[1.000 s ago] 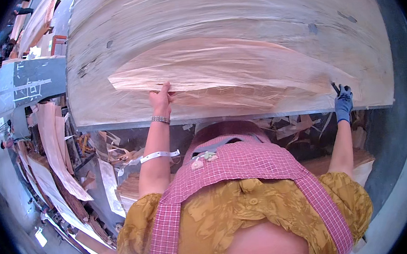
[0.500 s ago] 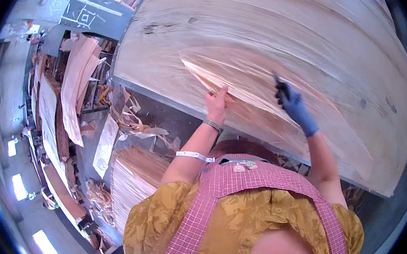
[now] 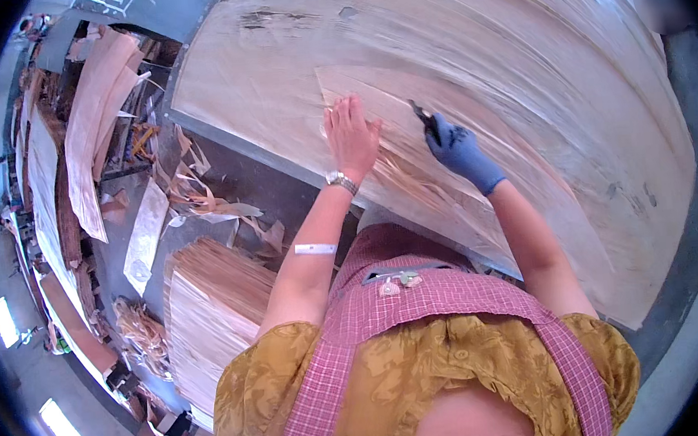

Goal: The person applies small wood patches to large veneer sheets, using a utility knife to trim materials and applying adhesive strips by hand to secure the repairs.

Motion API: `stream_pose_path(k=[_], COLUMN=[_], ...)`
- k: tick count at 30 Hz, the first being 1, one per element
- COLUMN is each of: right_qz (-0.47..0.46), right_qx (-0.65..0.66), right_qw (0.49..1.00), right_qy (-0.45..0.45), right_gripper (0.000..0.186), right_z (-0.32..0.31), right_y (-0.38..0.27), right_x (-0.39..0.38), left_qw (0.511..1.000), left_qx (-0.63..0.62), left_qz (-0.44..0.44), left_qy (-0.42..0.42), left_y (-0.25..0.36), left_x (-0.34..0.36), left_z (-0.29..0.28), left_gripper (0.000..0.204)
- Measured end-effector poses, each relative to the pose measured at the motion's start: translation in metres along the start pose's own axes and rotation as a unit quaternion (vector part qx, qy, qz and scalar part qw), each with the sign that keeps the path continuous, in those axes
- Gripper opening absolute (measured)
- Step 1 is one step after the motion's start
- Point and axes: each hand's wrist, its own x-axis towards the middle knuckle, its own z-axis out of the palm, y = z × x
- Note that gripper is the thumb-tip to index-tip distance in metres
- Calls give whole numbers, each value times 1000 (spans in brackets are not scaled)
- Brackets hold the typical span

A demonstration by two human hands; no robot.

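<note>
Veneer sheet (image 3: 400, 136) now lies beneath the flattened left hand (image 3: 351, 138).

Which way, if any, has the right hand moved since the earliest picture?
Yes: the right hand has moved leftward along the table, from near its right corner toward its left end, closer to the left hand.

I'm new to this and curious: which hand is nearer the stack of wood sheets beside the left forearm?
Left. The left hand rests on the thin sheet, above and right of the stack in view; the gloved right hand, holding a dark tool, is farther right.
</note>
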Motion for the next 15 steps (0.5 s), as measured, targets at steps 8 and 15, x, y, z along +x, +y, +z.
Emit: stream_pose_path(k=[8, 15], right_qz=[-23, -69], right_qx=[-122, -224], right_qw=[992, 972], right_qy=[-30, -30], right_gripper=[30, 31], right_z=[39, 53], right_y=[-85, -80], right_x=[94, 95], left_qw=[995, 996], left_qx=[-56, 11], left_qz=[-79, -76], left_qy=[30, -44], left_y=[-38, -42], left_x=[44, 57], left_z=[10, 28], left_gripper=[41, 29])
